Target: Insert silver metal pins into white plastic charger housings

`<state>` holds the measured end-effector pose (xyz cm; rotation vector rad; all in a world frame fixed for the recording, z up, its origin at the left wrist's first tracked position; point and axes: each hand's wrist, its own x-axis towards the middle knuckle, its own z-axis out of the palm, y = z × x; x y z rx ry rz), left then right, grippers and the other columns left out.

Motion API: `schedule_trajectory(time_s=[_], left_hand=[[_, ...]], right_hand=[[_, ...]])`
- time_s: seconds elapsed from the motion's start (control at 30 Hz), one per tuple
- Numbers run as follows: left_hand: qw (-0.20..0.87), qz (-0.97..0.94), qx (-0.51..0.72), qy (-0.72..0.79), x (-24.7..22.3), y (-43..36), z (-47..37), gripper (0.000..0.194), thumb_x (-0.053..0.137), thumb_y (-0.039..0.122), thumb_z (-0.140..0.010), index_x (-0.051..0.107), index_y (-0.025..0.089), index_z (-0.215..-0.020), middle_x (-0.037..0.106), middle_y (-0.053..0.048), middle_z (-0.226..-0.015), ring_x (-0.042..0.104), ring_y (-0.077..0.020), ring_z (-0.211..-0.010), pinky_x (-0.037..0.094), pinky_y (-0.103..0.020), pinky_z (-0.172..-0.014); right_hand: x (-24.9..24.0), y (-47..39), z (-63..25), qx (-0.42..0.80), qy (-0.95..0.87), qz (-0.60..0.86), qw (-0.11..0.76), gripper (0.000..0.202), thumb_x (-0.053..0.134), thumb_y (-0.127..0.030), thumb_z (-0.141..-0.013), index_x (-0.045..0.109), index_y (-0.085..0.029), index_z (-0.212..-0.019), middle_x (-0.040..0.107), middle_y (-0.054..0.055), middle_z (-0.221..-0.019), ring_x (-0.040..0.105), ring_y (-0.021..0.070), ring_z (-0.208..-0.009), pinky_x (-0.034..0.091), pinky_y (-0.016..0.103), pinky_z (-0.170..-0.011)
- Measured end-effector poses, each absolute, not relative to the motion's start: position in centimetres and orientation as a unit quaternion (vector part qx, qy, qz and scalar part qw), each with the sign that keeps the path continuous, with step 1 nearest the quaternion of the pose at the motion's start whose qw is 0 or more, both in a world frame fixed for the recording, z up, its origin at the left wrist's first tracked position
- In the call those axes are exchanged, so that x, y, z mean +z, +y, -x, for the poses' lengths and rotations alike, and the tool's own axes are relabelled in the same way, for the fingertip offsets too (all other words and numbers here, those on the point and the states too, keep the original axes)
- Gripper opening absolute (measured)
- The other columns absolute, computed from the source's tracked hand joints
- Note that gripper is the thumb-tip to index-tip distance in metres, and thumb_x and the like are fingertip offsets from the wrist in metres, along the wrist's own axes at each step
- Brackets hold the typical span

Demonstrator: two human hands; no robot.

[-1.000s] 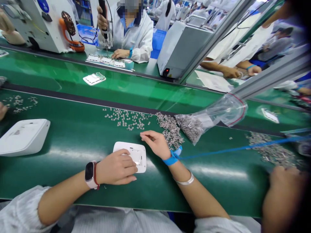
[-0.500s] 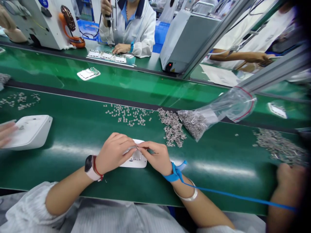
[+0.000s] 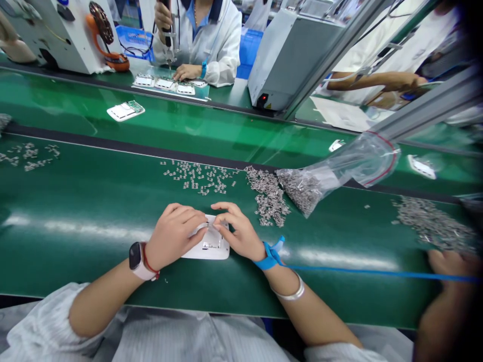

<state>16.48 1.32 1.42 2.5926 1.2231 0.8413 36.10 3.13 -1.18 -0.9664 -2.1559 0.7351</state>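
A white plastic housing (image 3: 211, 254) with rounded corners lies on the green bench, its inner side facing up. My left hand (image 3: 174, 234) is curled over the housing's left part, gripping it, with thumb and forefinger bent over the inside. Over the right part is my right hand (image 3: 241, 234), fingers apart and forefinger lifted. No part can be made out between its fingertips. Beyond my hands lie scattered small metal clips (image 3: 196, 176) and a denser heap of small metal clips (image 3: 269, 198).
A clear bag (image 3: 305, 188) of metal parts lies behind the heap. More clips (image 3: 433, 221) lie at right, beside another person's hand (image 3: 451, 266). A blue wrist cord (image 3: 358, 272) runs rightward. White housings (image 3: 126, 110) sit on the green belt; a co-worker (image 3: 199, 40) works opposite.
My right fingertips have parted from the left ones, and the forefinger has lifted. At left, a white casing and another person's hand have left view. A housing on the belt has shifted left.
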Motion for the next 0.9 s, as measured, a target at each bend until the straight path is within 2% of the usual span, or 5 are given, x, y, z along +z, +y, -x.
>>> schedule_trajectory(time_s=[0.13,0.27,0.57,0.77,0.9], left_hand=[[0.076,-0.909,0.253,0.323,1.0,0.6,-16.7,0.014,0.047,0.023,-0.087,0.059,0.017,-0.089,0.067,-0.002,-0.086,0.059,-0.0153,-0.084,0.037,-0.033,-0.079],[0.083,-0.934,0.210,0.275,-0.1,0.1,-17.1,0.020,0.048,0.029,-0.087,0.059,0.016,-0.096,0.067,-0.002,-0.084,0.060,-0.0164,-0.083,0.037,-0.036,-0.083],[0.107,-0.929,0.241,0.260,-0.8,0.2,-17.1,0.021,0.049,0.034,-0.086,0.060,0.018,-0.095,0.068,-0.002,-0.078,0.060,-0.0158,-0.079,0.035,-0.038,-0.090],[0.041,-0.922,0.240,0.302,0.4,0.6,-16.7,0.025,0.047,0.036,-0.086,0.059,0.014,-0.084,0.067,-0.006,-0.092,0.057,-0.0213,-0.093,0.036,-0.040,-0.088],[0.036,-0.925,0.203,0.321,0.6,0.8,-16.5,0.032,0.044,0.042,-0.086,0.058,0.013,-0.087,0.065,-0.008,-0.100,0.054,-0.0244,-0.099,0.034,-0.044,-0.092]], right_hand=[[-1.8,3.7,-36.3,0.233,-0.857,0.372,0.270,0.009,0.048,-0.019,-0.084,0.056,-0.020,-0.079,0.048,0.008,-0.125,0.041,0.0233,-0.115,0.034,0.043,-0.093],[-2.4,3.7,-36.1,0.200,-0.860,0.379,0.276,0.009,0.048,-0.019,-0.084,0.056,-0.019,-0.079,0.045,0.008,-0.128,0.040,0.0232,-0.115,0.034,0.041,-0.093],[-3.5,3.2,-35.5,0.076,-0.870,0.353,0.336,0.010,0.052,-0.016,-0.082,0.058,-0.019,-0.074,0.063,0.005,-0.098,0.052,0.0174,-0.091,0.039,0.035,-0.081],[-3.5,3.2,-36.0,0.035,-0.878,0.319,0.355,0.009,0.054,-0.015,-0.082,0.061,-0.020,-0.081,0.065,0.004,-0.094,0.054,0.0152,-0.086,0.041,0.034,-0.081],[-3.6,3.2,-36.1,0.033,-0.878,0.320,0.354,0.007,0.056,-0.015,-0.081,0.061,-0.019,-0.082,0.065,0.005,-0.096,0.054,0.0154,-0.087,0.041,0.034,-0.081]])
